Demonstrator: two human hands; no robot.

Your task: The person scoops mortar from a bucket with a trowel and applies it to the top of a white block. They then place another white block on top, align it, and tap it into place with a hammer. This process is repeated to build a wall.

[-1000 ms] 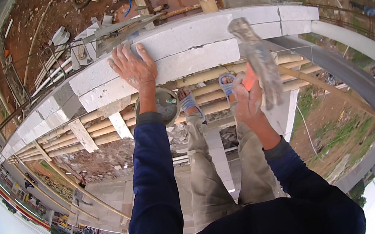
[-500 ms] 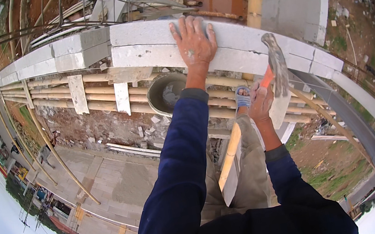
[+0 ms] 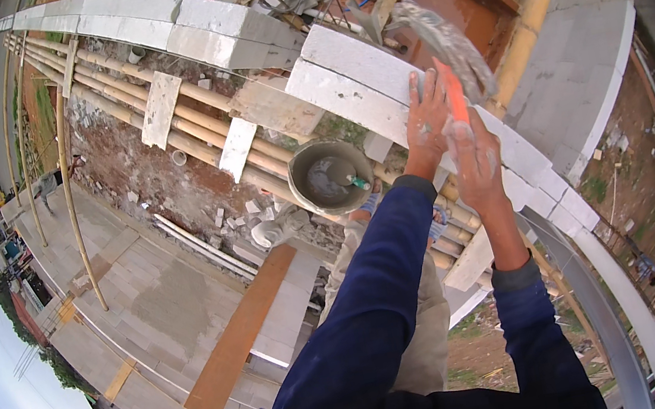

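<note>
Hammer, probably stiff and head-heavy, is right of centre above the white block; right hand grips its orange handle, the sensible hold; left hand lies flat, unclenched, on the likely brittle block.

The block wall runs before you; the bamboo poles lie along its near side. The bucket is left of your left hand, the plank farther left. The hammer is in your right hand.
</note>
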